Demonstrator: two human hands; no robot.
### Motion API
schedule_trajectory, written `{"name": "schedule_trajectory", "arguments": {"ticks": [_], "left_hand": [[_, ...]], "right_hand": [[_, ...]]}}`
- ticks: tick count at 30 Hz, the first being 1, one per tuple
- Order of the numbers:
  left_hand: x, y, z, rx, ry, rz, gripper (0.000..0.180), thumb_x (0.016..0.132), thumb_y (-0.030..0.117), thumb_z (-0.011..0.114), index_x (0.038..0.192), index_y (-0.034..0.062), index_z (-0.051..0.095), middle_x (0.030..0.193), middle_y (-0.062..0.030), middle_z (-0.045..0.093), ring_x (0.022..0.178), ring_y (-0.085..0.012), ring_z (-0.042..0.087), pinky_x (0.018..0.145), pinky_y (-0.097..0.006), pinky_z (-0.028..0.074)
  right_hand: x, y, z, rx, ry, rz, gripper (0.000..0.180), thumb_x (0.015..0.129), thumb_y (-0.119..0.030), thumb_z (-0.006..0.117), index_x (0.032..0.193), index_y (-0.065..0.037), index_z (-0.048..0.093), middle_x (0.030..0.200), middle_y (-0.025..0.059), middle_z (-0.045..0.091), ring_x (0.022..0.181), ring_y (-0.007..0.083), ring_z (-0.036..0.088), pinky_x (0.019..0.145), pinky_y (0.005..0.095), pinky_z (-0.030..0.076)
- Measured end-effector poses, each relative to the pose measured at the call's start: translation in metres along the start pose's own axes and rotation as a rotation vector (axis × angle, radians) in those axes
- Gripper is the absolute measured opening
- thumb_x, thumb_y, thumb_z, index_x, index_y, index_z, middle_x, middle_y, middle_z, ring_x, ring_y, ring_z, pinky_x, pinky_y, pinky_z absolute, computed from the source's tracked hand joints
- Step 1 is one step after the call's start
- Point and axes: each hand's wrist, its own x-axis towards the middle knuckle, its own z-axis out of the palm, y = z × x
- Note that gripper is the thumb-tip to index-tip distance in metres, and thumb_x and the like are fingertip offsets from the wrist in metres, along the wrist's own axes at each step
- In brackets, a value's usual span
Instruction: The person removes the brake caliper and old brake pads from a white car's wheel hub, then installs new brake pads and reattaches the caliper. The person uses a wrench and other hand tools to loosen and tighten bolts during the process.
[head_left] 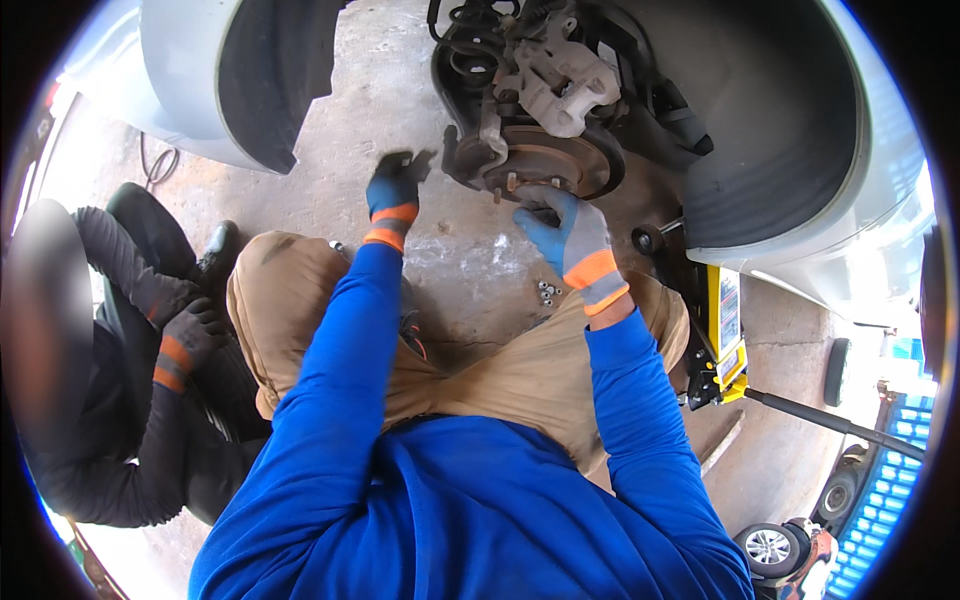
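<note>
A yellow jack and bare brake disc show a garage.

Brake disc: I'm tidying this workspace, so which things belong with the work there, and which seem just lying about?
Likely belonging:
brake disc, by the right hand
caliper
small metal nuts
yellow jack

Likely just lying about:
silver-spoked wheel, lower right
black tyre, far right

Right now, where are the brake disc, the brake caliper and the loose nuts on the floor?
Brake disc (545, 157), head view: its rusty face.
Brake caliper (582, 77), head view: its grey body.
Loose nuts (547, 291), head view: the cluster's middle.
</note>
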Motion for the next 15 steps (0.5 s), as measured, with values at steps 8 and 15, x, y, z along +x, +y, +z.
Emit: {"name": "schedule_trajectory", "arguments": {"ticks": [8,15], "left_hand": [[-0.014,-0.218,0.002,1.165,-0.41,-0.424,0.056,0.086,0.055,0.053,0.114,0.0086,0.067,0.122,-0.0171,0.062,0.116,-0.0353,0.058,0.098,-0.044,0.045],[-0.035,-0.114,0.047,0.488,0.5,0.102,0.046,0.08,0.018,0.064,0.124,0.006,0.058,0.111,-0.021,0.064,0.104,-0.0374,0.059,0.092,-0.043,0.046]], "right_hand": [[0.001,-0.006,-0.002,0.004,-0.077,-0.041,0.031,0.08,-0.016,0.073,0.11,-0.007,0.068,0.089,0.0101,0.071,0.079,0.0133,0.067,0.075,0.0275,0.053],[0.004,-0.005,0.01,-0.341,0.013,-0.258,0.04,0.078,-0.016,0.071,0.116,-0.007,0.064,0.102,0.011,0.067,0.091,0.0249,0.065,0.084,0.0348,0.051]]}}
